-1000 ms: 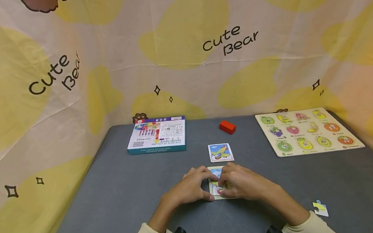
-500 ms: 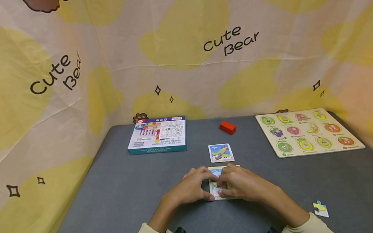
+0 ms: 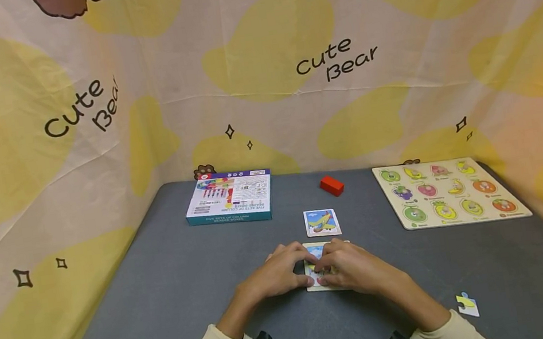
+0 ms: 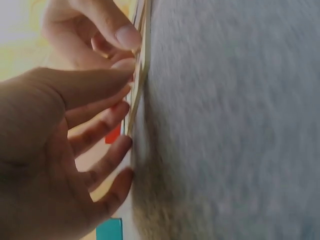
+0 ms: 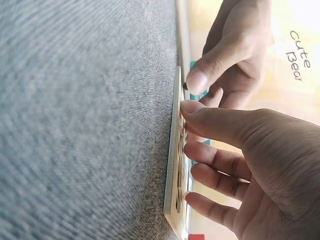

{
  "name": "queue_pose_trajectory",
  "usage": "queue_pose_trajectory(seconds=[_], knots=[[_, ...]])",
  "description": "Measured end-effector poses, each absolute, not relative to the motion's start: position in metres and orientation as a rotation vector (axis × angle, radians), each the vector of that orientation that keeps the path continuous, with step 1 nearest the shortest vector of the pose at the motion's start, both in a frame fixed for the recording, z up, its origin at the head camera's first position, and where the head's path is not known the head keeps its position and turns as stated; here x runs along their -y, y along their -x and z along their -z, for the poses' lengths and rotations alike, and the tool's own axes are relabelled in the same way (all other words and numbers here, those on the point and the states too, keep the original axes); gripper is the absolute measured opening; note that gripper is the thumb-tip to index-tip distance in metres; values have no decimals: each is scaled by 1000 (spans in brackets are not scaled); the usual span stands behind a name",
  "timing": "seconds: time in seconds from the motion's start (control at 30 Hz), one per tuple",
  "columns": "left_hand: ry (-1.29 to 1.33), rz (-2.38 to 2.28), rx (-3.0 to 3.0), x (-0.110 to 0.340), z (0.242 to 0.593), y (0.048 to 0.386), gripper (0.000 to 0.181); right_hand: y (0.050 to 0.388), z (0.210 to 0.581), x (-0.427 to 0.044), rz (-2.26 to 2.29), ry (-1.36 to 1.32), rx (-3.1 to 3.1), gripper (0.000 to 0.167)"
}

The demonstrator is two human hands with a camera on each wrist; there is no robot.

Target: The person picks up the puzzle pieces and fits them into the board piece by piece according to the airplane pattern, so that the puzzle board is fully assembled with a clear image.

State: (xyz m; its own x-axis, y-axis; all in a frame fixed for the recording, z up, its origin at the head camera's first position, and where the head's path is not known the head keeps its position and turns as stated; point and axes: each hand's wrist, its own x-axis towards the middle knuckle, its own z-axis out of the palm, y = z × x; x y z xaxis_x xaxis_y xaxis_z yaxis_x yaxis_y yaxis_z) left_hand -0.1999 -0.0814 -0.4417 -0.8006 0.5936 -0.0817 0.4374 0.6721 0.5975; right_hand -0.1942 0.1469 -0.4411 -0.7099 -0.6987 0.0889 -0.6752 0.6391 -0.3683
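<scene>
In the head view, a small jigsaw puzzle [image 3: 315, 286] with a cream border lies flat on the table, its blue-sky picture mostly covered by both hands. My left hand [image 3: 282, 271] spans its left side, thumb near the lower left corner and index finger over the picture. My right hand [image 3: 349, 263] reaches over the right half, thumb and bent index fingertip on the picture, a little apart. The right wrist view shows fingertips touching the top of the puzzle board [image 5: 172, 165]; no lifted piece shows. Behind it lies a picture card [image 3: 321, 222] with a yellow airplane.
One loose jigsaw piece [image 3: 467, 305] lies near my right forearm. A red block [image 3: 331, 185] sits farther back. A boxed bead set [image 3: 227, 197] is at the back left, a fruit board [image 3: 454, 190] at the back right. Patterned cloth [image 3: 260, 49] encloses the table.
My right fingertips have shifted slightly left over the puzzle. My left thumb has moved a little inward, onto the puzzle's lower left part. The other things stay where they were.
</scene>
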Motion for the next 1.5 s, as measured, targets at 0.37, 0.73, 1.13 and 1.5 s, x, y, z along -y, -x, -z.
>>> queue_pose_trajectory(seconds=[0.37, 0.73, 1.13, 1.5], knots=[[-745, -875, -2734, 68, 441, 192, 27, 193, 443, -147, 593, 1186, -2837, 16], [-735, -918, -2712, 68, 445, 193, 23, 188, 437, -178, 645, 1056, -2830, 19], [-717, -928, -2689, 69, 446, 193, 26, 162, 430, -242, 640, 821, -2846, 29], [-715, -924, -2676, 70, 444, 193, 26, 136, 434, -295, 613, 755, -2888, 38]])
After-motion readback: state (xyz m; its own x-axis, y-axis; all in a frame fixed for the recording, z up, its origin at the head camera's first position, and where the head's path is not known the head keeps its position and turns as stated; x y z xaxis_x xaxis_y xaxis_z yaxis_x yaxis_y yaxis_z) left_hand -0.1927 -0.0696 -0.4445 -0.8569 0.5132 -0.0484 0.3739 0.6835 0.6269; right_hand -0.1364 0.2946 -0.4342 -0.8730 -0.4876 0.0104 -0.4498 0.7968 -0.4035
